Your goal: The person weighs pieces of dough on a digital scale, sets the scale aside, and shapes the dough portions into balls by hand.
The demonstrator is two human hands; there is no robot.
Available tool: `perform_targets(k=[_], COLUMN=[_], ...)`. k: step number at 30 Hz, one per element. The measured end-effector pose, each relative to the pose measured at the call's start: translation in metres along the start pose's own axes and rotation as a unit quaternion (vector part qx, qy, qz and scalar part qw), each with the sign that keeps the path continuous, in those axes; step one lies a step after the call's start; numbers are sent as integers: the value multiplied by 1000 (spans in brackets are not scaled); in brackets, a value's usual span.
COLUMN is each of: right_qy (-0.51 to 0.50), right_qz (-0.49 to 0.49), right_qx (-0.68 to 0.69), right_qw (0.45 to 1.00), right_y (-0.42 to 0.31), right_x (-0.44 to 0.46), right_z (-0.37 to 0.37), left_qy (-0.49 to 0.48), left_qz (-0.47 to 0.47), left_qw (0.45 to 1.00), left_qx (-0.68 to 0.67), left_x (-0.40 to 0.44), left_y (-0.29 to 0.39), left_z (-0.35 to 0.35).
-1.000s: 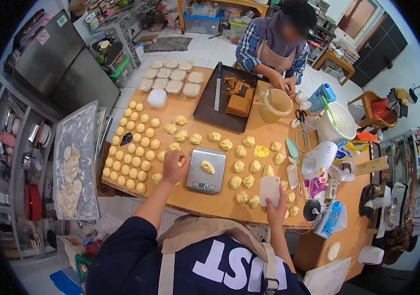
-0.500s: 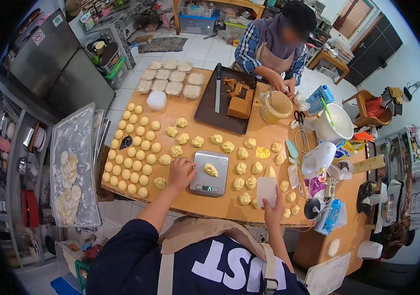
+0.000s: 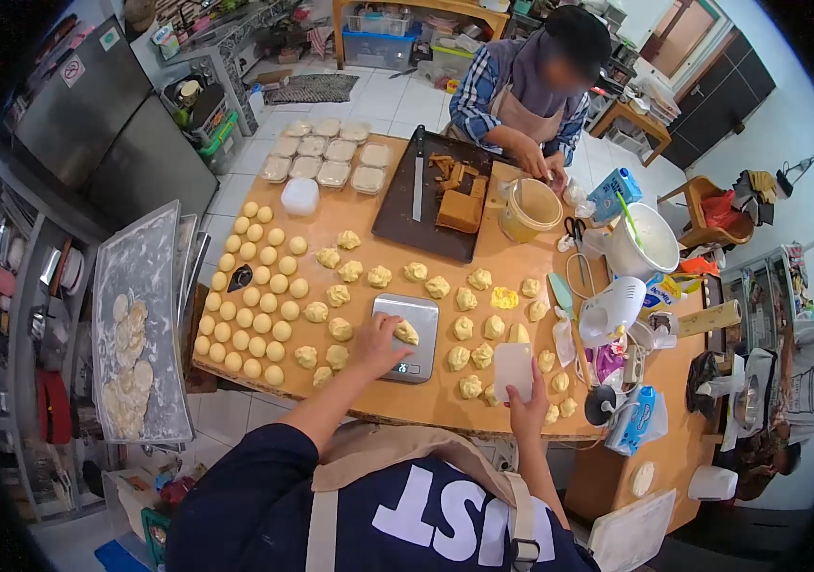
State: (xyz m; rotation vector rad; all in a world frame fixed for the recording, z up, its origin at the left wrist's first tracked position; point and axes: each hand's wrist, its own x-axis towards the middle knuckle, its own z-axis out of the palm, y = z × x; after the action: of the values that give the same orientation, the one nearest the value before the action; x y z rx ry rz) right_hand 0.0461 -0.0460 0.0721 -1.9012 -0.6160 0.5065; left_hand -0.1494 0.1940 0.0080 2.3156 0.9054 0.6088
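My left hand (image 3: 379, 346) reaches over the digital kitchen scale (image 3: 424, 370), its fingers closed at the left side of a piece of dough (image 3: 407, 332) on the plate. The hand covers part of the scale and its display. In my right hand (image 3: 526, 413) is a white dough scraper (image 3: 513, 366), held upright at the table's near side. Just beyond the scraper's top edge lies a strip of dough (image 3: 519, 334). Rough dough lumps (image 3: 462, 329) surround the scale on both sides. Smooth round dough balls (image 3: 253, 297) stand in rows at the left.
Across the table a person (image 3: 531, 105) works with both hands near a tub (image 3: 530, 212). A dark tray (image 3: 397, 214) holds a knife and a brown block. Lidded containers (image 3: 334, 173) stand at the back left; a hand mixer (image 3: 613, 312) and white bowl (image 3: 650, 238) are right.
My left hand has moved right, from beside the scale onto the dough piece on it. My right hand keeps the scraper in nearly the same place.
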Motion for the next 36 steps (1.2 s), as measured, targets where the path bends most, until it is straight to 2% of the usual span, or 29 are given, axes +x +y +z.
perform_targets(k=[2,5,8,11,14,16,20,23,29,35,36], right_qy=[2,1,12,16,19,22,20,4,-5,-43,-47], right_qz=[-44,37,7,12,17,4,6,26,-28,-12,-34], right_qx=[-27,22,-17,-2,27,14,4,9,6,-12,-38], right_qw=[999,999,1000,1000,999,1000,1000,1000,1000,999,998], right_y=[18,-3,-6,2,0,3,16,-4,-13,-7,-6], right_x=[3,0,-3,-7,-12,-12,-11,-12,-12,-14,-13], right_z=[-3,-7,-13,-16,-17,-15,-9,1,18,26,30], left_qy=[-8,-4,4,-45,-4,36,87,77,94,54,41], left_qz=[5,10,26,0,88,87,58,25,13,-23,-32], left_qw=[1000,1000,997,993,992,992,988,987,985,992,993], left_qx=[-11,-6,-68,-112,86,88,117,140,145,108,107], left_x=[3,7,9,9,5,0,-7,-12,-17,-18,-17], left_y=[-1,-5,-29,-38,2,-1,-16,-26,-32,-31,-27], left_z=[16,31,51,40,-12,-15,-23,-31,-34,-28,-27])
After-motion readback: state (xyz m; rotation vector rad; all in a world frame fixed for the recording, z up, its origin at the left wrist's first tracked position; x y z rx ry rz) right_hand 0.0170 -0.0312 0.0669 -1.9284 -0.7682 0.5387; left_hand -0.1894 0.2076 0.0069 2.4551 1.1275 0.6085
